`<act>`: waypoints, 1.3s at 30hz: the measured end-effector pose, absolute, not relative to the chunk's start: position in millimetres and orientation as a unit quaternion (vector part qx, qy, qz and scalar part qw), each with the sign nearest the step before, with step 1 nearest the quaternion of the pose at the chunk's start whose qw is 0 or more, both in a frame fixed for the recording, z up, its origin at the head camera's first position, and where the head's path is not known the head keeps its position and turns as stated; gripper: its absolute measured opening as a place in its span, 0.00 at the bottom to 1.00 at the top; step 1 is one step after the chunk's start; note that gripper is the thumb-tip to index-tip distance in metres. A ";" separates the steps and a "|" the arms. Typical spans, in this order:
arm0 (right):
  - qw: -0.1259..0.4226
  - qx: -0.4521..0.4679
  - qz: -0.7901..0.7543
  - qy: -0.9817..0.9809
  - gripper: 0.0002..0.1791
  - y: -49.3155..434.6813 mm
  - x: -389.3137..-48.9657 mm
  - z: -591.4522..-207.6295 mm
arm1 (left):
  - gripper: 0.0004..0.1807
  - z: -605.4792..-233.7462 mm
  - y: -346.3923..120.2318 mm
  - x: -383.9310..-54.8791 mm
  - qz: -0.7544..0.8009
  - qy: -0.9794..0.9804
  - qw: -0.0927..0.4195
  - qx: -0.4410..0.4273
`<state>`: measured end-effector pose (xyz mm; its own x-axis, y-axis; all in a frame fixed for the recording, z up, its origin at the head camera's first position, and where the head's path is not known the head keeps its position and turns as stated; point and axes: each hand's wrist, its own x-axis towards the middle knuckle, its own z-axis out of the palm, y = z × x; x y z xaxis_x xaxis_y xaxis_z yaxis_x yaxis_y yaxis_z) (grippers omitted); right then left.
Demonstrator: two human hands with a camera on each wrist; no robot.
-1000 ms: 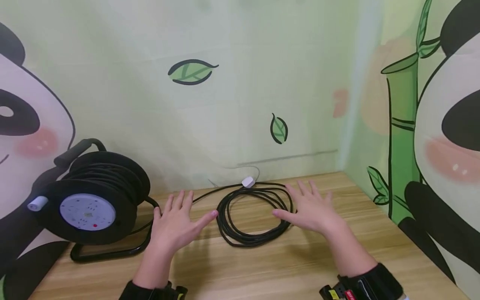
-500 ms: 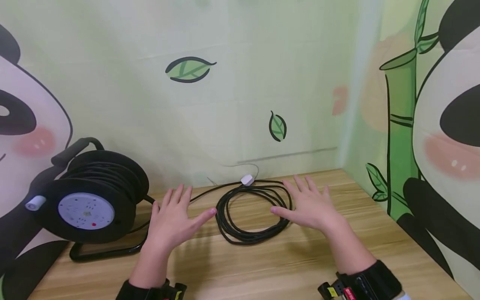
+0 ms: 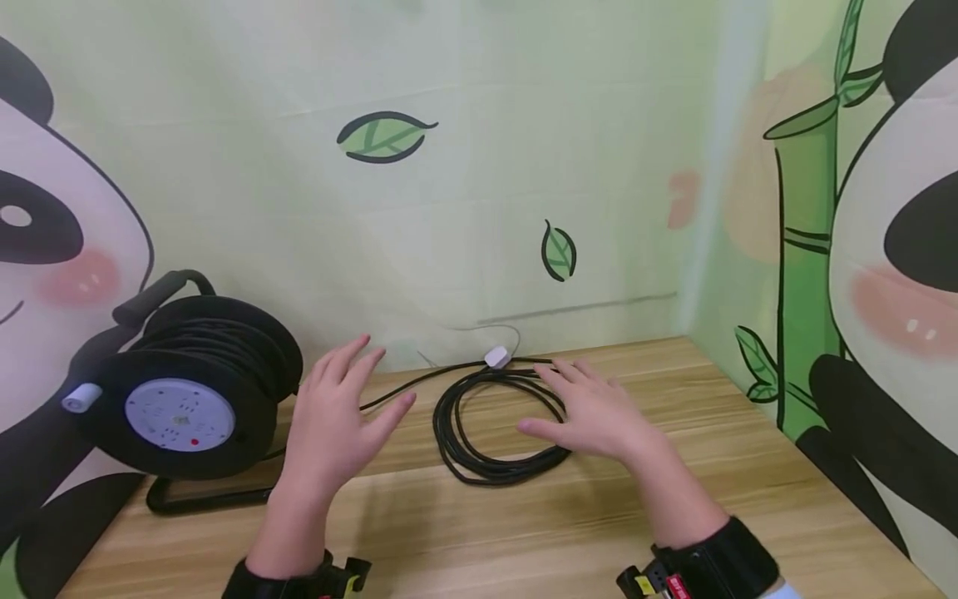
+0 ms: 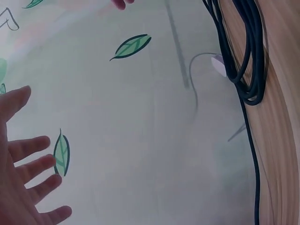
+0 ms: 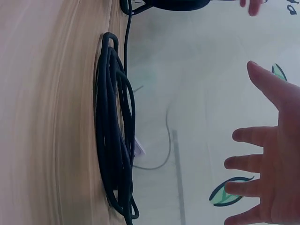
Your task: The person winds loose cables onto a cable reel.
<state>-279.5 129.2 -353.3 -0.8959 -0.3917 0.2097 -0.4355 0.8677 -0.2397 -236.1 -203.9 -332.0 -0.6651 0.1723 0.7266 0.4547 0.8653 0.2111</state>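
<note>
- While neither hand holds anything, each grip is spread and relaxed: the right hand (image 3: 599, 412) sits right of centre in the head view, the left hand (image 3: 337, 416) left of centre, both raised clear of the bench (image 3: 524, 532).
- The coil of black cable (image 3: 494, 472) lies flat on the bench just below the centre of the frame, between the two hands.
- The right hand is the nearer: in the head view its fingers overlap the coil's upper right edge, yet the right wrist view shows the two apart, hand at right, coil left of centre. The left hand stands off the coil's left side.
- Being nearly round, the coil gives no clear long axis; a single lead (image 4: 255, 173) runs from its top towards lower left in the head view, passing behind the left hand.
- A white piece (image 3: 497, 358) sits at the coil's upper edge; whether it is a plug, I cannot tell.
- Farther out, at lower left, stands a black cable reel (image 3: 187, 366), just beside the left hand.
</note>
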 end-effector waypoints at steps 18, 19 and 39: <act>0.050 0.264 0.176 -0.947 0.55 103.7 -282.0 -358.0 | 0.23 -275.3 -260.9 -232.0 -0.134 -0.838 0.491 -0.198; 0.050 0.266 0.175 -0.946 0.55 102.2 -281.9 -357.4 | 0.23 -269.1 -265.2 -231.9 -0.127 -0.841 0.489 -0.193; 0.031 0.283 0.193 -0.939 0.53 72.7 -285.2 -363.7 | 0.44 -187.0 -351.1 -259.0 -0.026 -0.964 0.257 0.059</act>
